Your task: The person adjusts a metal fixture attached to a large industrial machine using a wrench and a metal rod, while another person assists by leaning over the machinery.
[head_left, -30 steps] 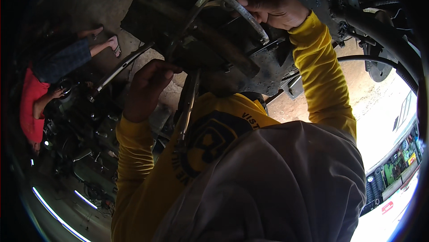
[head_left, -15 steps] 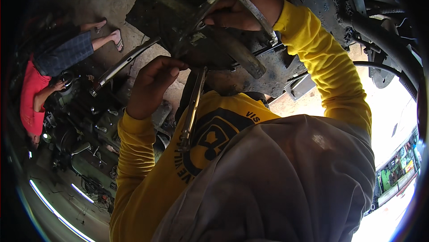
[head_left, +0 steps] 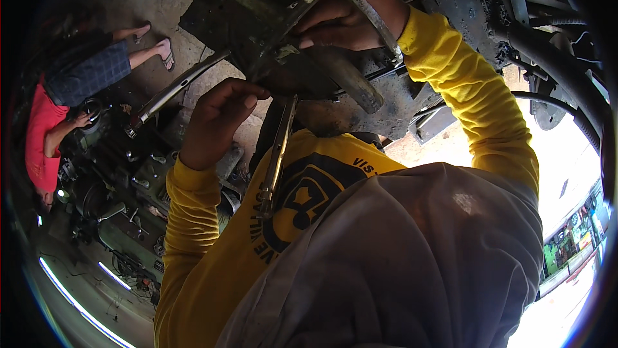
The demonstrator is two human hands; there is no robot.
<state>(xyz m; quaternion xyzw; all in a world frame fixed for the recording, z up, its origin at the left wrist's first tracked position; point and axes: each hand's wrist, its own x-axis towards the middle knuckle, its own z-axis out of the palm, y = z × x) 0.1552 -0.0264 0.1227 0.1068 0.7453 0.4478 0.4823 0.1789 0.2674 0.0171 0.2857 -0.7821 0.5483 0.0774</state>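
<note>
A worn metal frame with several narrow arms [head_left: 280,148] spreads out in front of my chest. My left hand [head_left: 217,119] is closed, thumb and forefinger pinched together beside the middle of the frame; what they hold, if anything, is too small to make out. Behind a curved bar [head_left: 373,17] of the frame, my right hand [head_left: 351,26] has its thumb and fingers drawn together near a dark part. The bar hides some of its fingers. A greasy round tube [head_left: 353,81] slants below that hand, in front of a dark, dirty metal plate [head_left: 322,116].
Black hoses and pipes [head_left: 560,71] of a machine or vehicle crowd the upper right. At the far left, a person in a red shirt [head_left: 45,129] holds a round dark object [head_left: 93,111]. Greasy machinery [head_left: 138,219] with handles stands at the lower left.
My right hand's fingers have shifted slightly behind the curved bar. My left hand keeps nearly the same pinch and place. The whole view has tilted a little.
</note>
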